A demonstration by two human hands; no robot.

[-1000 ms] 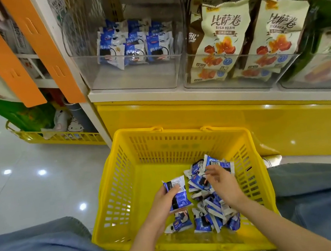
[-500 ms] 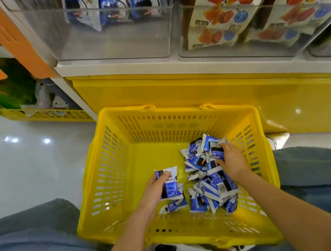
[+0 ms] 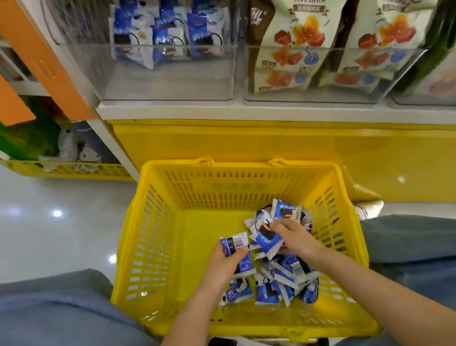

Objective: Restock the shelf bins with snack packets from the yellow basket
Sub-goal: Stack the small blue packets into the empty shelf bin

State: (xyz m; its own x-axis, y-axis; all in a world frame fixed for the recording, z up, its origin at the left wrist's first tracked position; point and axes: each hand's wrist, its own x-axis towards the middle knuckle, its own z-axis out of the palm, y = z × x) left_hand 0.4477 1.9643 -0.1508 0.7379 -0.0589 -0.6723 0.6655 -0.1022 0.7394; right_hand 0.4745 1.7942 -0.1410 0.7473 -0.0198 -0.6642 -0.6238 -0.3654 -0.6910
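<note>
The yellow basket (image 3: pixel 154 239) sits on the floor between my knees, with a pile of several small blue-and-white snack packets (image 3: pixel 286 280) in its right half. My left hand (image 3: pixel 223 262) grips one packet (image 3: pixel 237 243), barcode side up, just left of the pile. My right hand (image 3: pixel 292 235) pinches another blue packet (image 3: pixel 268 238) lifted off the top of the pile. Above, a clear shelf bin (image 3: pixel 169 79) holds several of the same blue packets (image 3: pixel 166 33) standing at its back.
Beside that bin to the right stand clear bins with large cream snack bags (image 3: pixel 303 25). A yellow cabinet front (image 3: pixel 274 138) rises behind the basket. Orange shelf posts (image 3: pixel 34 58) and a low yellow basket (image 3: pixel 77 168) stand at left, over shiny floor.
My right hand has drawn back toward the left hand, lifting a packet off the pile. The left hand keeps its packet. The view has tilted up, showing more of the shelf bins.
</note>
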